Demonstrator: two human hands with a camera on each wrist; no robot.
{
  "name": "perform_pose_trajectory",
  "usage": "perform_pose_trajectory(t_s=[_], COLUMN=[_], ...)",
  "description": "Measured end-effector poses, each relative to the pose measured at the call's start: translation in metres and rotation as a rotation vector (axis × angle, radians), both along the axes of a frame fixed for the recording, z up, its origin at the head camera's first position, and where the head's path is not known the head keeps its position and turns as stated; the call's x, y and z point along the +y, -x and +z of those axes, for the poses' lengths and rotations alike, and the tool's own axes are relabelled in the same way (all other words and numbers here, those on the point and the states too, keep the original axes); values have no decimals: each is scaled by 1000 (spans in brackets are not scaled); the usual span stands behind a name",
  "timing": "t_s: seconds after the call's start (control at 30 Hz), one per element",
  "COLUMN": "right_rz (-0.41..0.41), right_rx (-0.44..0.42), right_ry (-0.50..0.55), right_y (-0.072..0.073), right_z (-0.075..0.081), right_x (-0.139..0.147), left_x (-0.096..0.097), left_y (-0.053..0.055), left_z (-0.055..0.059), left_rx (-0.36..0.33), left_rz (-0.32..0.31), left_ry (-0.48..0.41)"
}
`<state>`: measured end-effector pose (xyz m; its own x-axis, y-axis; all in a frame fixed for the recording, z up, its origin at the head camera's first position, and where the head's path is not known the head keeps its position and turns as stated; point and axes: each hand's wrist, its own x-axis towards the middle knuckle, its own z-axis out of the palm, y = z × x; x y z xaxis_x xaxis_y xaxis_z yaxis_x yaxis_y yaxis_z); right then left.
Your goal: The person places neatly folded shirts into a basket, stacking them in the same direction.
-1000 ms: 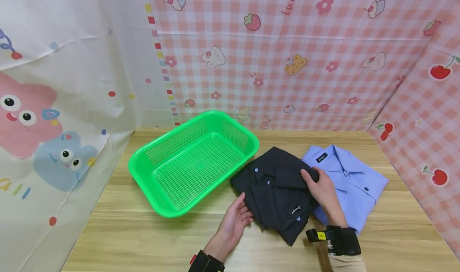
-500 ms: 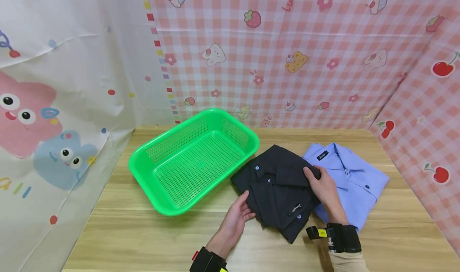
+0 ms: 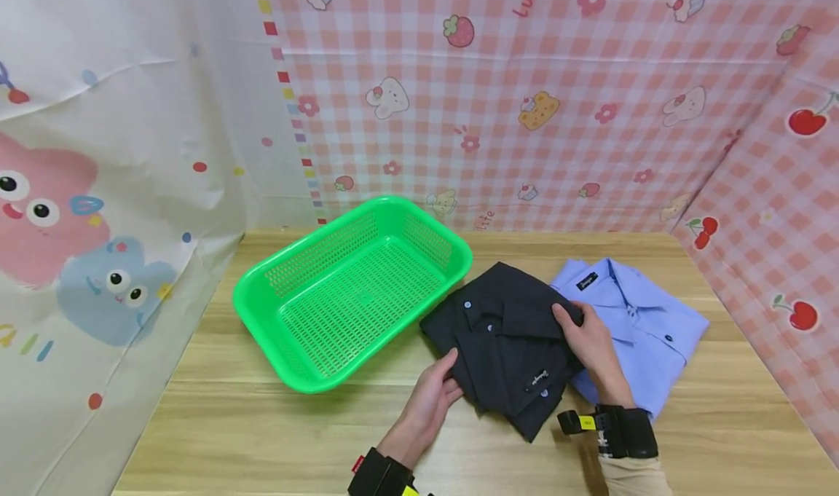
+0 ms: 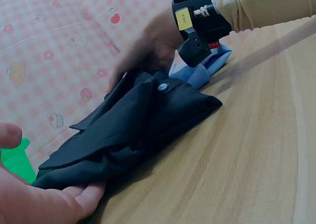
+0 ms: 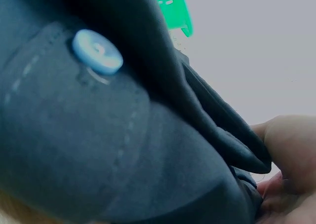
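A folded black button-up shirt (image 3: 501, 336) with pale blue buttons lies tilted on the table, its right part over a folded light blue shirt (image 3: 655, 328). My right hand (image 3: 590, 339) pinches the black shirt's right edge, thumb on top and fingers beneath. At the lower left edge, my left hand (image 3: 429, 401) has its fingertips under the cloth. In the left wrist view its thumb (image 4: 9, 136) stands apart from the fabric. A pale blue button (image 5: 98, 51) fills part of the right wrist view, where cloth lies between the right thumb and fingers.
A green perforated plastic basket (image 3: 288, 381) stands left of the black shirt, its near right rim close to the cloth. Wood-grain tabletop (image 3: 275, 438) stretches in front. Printed cloth walls (image 3: 419, 139) enclose the back and sides.
My left hand has moved slightly right and up along the black shirt's edge. The right hand keeps its hold; shirts and basket stay put, while the head view shifts slightly.
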<state>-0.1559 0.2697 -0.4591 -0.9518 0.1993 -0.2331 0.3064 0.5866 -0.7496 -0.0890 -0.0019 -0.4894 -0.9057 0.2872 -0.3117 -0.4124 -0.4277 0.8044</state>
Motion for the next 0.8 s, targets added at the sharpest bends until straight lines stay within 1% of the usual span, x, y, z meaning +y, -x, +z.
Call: perform_pose_trajectory(t_s=[0.17, 0.33, 0.43, 0.67, 0.8], right_rz=[6, 14, 14, 4, -2], right_rx=[4, 0, 5, 23, 34], right_ry=[20, 29, 25, 25, 42], right_y=[2, 3, 3, 2, 1], right_z=[1, 2, 2, 0, -1], right_x=[1, 2, 2, 1, 2], left_x=[2, 3, 3, 3, 4], left_y=[3, 6, 7, 6, 5], left_z=[0, 0, -1, -6, -7], left_rx=[-17, -39, -44, -34, -27], left_rz=[3, 14, 14, -2, 2], left_ry=[-32, -24, -24, -7, -3])
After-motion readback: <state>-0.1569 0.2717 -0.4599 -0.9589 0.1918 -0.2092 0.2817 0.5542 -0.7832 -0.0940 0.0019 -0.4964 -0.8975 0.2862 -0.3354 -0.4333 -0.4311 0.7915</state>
